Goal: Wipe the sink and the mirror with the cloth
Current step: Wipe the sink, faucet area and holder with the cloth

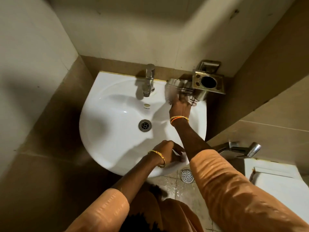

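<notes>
Our right hand (179, 106) reaches across to the back right corner of the sink (107, 148), where it presses the cloth (175, 88) onto the white rim. That cloth is pale with dark stripes and badly blurred, and our fingers are blurred too, so we cannot tell whether they lie flat on it or curl round a fold. It sits just beside the tap (148, 81) and touches, or nearly touches, the metal holder (208, 82) fixed to the wall at the right. Our left hand (168, 152) rests on the front rim of the sink, fingers loosely spread and holding nothing. Both wrists carry gold bangles, and both arms wear orange sleeves (225, 190).

From the head camera we look straight down into the bowl, with the drain (145, 125) at its middle and the tap standing at the back edge. A spray nozzle (250, 149) hangs on the right wall, near our right forearm. Below the sink's front edge a round floor drain (187, 175) sits in the wet tiled floor (172, 185). A white lidded fixture (275, 181) stands at the right.
</notes>
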Demonstrator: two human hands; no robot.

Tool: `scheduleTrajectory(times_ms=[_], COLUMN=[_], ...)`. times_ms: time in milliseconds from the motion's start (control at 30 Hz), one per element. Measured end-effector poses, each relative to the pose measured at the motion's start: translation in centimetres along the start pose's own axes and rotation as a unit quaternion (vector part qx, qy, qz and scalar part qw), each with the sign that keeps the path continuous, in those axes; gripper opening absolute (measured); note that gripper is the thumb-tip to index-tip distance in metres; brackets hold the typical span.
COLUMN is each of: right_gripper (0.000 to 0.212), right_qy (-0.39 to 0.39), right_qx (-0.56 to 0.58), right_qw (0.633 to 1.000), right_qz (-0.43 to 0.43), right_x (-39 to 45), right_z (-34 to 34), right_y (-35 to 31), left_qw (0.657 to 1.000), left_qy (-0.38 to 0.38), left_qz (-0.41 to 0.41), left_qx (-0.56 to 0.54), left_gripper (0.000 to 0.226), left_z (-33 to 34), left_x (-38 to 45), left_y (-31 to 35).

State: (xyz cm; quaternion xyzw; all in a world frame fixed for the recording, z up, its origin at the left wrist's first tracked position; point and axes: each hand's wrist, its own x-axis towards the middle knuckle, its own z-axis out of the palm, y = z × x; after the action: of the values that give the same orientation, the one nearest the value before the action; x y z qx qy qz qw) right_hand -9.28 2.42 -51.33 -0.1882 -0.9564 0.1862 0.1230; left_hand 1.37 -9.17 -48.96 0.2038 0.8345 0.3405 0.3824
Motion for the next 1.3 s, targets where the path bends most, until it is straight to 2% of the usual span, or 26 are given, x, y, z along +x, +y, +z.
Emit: scheduleTrajectory(times_ms=[67,133,200,267,333,367,433,467,500,567,633,733,867,1000,1100,1300], right_gripper=[0.046,0.048,0.061,0.059,0.045,0.043,0.055,0.063,0.069,0.07,0.065,0.058,0.053,0.049,0.047,0.049], right_qy=[-0.028,-0.039,-0.039,-0.043,-0.045,-0.048,-0.063,-0.074,-0.084,-0.088,-0.082,-0.071,-0.068,-0.063,-0.059,-0.028], right_qx=[-0.02,-0.001,0.04,0.068,0.046,0.025,-0.043,-0.075,-0.096,-0.094,-0.061,-0.01,-0.016,-0.051,-0.08,-0.054], right_qw=[0.998,0.996,0.993,0.992,0.997,0.998,0.997,0.994,0.991,0.99,0.992,0.991,0.993,0.994,0.991,0.993], right_qz=[0.052,0.081,0.108,0.095,0.038,0.013,0.001,0.015,0.036,0.062,0.07,0.11,0.096,0.071,0.089,0.102], right_x=[-0.5,-0.5,0.1,0.7,1.2,1.5,2.2,2.5,2.7,2.7,2.6,2.4,1.6,2.8,2.8,-0.5], right_z=[-0.1,-0.4,-0.2,0.6,1.4,1.4,0.7,0.2,-0.1,-0.5,-0.6,0.3,2.8,1.5,0.7,1.8], right_y=[-0.2,-0.8,-2.5,-4.8,-6.4,-6.6,-5.6,-4.6,-3.6,-2.0,-1.6,-3.6,-7.0,-4.8,-3.6,-6.1], left_qw=[0.999,0.993,0.979,0.969,0.956,0.937,0.877,0.846,0.83,0.831,0.84,0.86,0.848,0.841,0.838,0.838], left_qy=[0.032,0.115,0.201,0.245,0.292,0.348,0.475,0.519,0.533,0.505,0.471,0.447,0.476,0.492,0.504,0.511], left_qz=[0.009,0.001,-0.016,-0.032,-0.037,-0.028,-0.023,-0.049,-0.099,-0.209,-0.253,-0.233,-0.221,-0.208,-0.193,-0.186], left_qx=[-0.015,-0.025,-0.034,-0.027,-0.011,0.005,0.075,0.112,0.128,0.109,0.092,0.08,0.078,0.082,0.076,0.045], left_gripper=[0.036,0.034,0.027,0.023,0.022,0.022,0.027,0.032,0.039,0.058,0.068,0.068,0.066,0.065,0.065,0.064], left_z=[-1.4,-3.5,-5.8,-7.6,-9.0,-9.9,-12.0,-13.1,-14.2,-15.9,-16.6,-16.5,-15.8,-15.5,-15.4,-15.6], left_x=[-0.7,-1.6,-2.5,-3.0,-3.3,-3.4,-3.6,-3.6,-3.8,-3.9,-3.7,-3.3,-2.9,-3.1,-3.4,-3.8], left_y=[-1.5,-3.9,-6.6,-8.7,-10.0,-10.6,-12.4,-13.6,-14.7,-16.8,-18.7,-20.7,-20.7,-20.9,-21.0,-19.9])
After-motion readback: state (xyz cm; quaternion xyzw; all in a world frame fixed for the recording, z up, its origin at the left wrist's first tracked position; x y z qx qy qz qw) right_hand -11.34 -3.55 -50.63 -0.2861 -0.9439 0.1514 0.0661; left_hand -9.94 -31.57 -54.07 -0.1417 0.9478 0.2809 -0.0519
